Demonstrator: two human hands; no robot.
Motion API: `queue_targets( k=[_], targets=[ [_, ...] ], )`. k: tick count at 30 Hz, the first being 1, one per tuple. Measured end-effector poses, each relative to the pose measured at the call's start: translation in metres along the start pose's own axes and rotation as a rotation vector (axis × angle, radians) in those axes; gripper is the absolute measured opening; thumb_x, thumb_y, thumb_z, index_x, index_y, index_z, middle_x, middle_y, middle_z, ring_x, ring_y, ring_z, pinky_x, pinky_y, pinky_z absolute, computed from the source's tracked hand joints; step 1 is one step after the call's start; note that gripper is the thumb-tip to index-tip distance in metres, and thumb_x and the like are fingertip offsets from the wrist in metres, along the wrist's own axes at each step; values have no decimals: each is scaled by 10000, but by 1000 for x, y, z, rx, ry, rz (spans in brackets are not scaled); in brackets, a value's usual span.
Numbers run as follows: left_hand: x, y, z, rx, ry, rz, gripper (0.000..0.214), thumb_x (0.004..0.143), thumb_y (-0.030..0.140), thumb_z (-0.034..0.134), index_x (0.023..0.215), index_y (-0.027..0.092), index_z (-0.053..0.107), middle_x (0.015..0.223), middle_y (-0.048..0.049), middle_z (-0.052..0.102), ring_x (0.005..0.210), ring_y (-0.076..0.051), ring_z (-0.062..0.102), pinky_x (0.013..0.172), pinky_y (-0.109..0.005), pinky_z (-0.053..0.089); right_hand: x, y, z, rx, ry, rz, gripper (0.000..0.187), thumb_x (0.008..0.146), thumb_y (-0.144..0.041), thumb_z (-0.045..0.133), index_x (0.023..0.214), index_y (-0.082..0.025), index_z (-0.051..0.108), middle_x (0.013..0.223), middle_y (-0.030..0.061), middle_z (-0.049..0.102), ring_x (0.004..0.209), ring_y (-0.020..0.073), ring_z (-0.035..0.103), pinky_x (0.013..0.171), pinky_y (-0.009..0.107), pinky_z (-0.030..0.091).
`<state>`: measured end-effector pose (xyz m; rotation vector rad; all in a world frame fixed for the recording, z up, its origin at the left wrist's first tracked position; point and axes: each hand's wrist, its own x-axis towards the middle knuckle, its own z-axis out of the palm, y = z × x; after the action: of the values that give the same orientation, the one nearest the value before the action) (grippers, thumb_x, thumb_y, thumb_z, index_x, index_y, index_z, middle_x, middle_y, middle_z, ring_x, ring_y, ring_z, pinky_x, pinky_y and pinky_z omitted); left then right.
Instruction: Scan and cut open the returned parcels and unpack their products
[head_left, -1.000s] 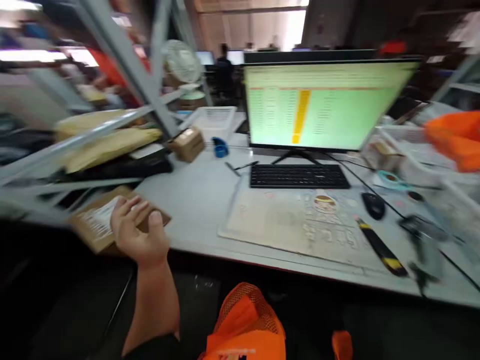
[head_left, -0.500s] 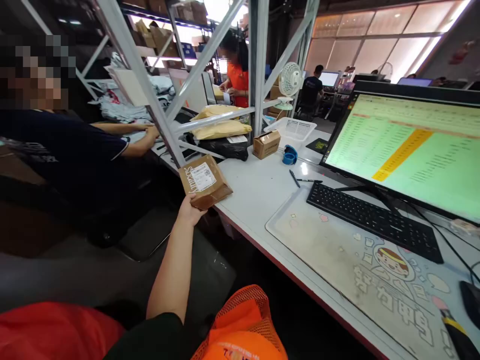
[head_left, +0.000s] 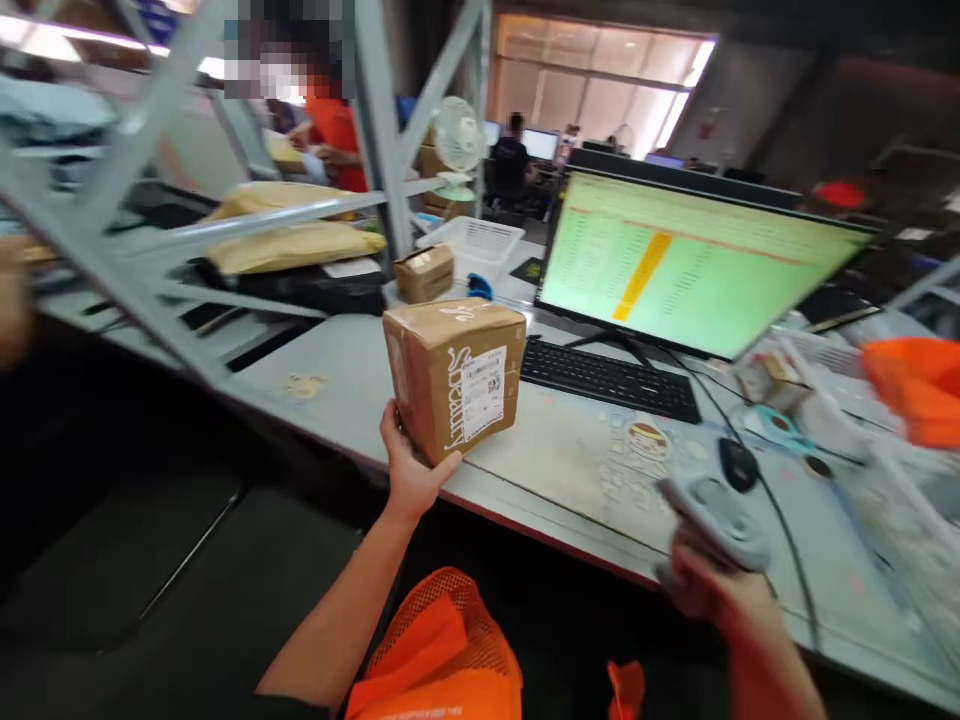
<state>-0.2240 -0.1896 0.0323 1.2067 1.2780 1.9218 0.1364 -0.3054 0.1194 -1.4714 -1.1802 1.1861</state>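
My left hand [head_left: 414, 470] grips a brown cardboard box [head_left: 431, 385] from below at its near edge. The box is tilted over the desk's front edge, and a white shipping label [head_left: 484, 392] on its side faces right. White lettering runs beside the label. At the right, my right hand [head_left: 701, 570] is wrapped round the handle of a grey barcode scanner [head_left: 718, 520], blurred by motion. The scanner's head points left, above the desk and near a black mouse [head_left: 739, 464].
A monitor [head_left: 675, 265] and black keyboard [head_left: 607, 380] stand on the desk behind a printed desk mat [head_left: 570, 450]. A smaller carton [head_left: 424, 273], a white basket [head_left: 480, 243] and yellow parcels [head_left: 292, 245] sit farther back. A metal frame [head_left: 150, 300] borders the left; a person in orange [head_left: 334, 130] works beyond.
The view has swung right. My left hand has brought the box nearer and turned it so its label faces right. My right hand has come into view holding the scanner.
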Motion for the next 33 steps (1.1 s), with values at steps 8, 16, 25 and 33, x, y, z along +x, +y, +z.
queue_targets(
  k=[8, 16, 25, 33],
  targets=[
    [-33, -27, 71, 50, -291, -46, 1239, 553, 440, 975, 1576, 309, 289, 1638, -164, 291, 1579, -369, 271, 1289, -531, 265, 9, -1, 4, 55, -24, -17, 348, 688, -504, 832, 729, -203, 662, 519, -13, 552, 425, 140, 472, 417, 281, 405],
    [27, -13, 6, 313, -292, 36, 969, 648, 593, 873, 1481, 288, 484, 1597, -126, 407, 1515, -400, 388, 1281, -572, 304, 12, 81, -195, -205, 652, 291, 464, 688, -577, 805, 903, -173, 728, 771, 129, 744, 725, 318, 707, 642, 424, 578],
    [151, 14, -21, 789, -805, 339, 773, 594, 730, 823, 1278, 389, 712, 1552, -30, 545, 1302, -466, 589, 1046, -701, 528, 71, 44, -174, -1283, 861, 66, 409, 1005, -425, 546, 1135, -85, 731, 1096, 224, 711, 1038, 338, 677, 921, 486, 544],
    [181, 26, -7, 827, -1224, 752, 686, 810, 522, 710, 1479, 481, 564, 1646, 19, 454, 1409, -394, 545, 1038, -519, 582, 200, 13, -69, -1216, 535, -151, 409, 1015, -398, 665, 1350, -170, 609, 1343, 114, 624, 1139, 249, 655, 957, 471, 587]
  ],
)
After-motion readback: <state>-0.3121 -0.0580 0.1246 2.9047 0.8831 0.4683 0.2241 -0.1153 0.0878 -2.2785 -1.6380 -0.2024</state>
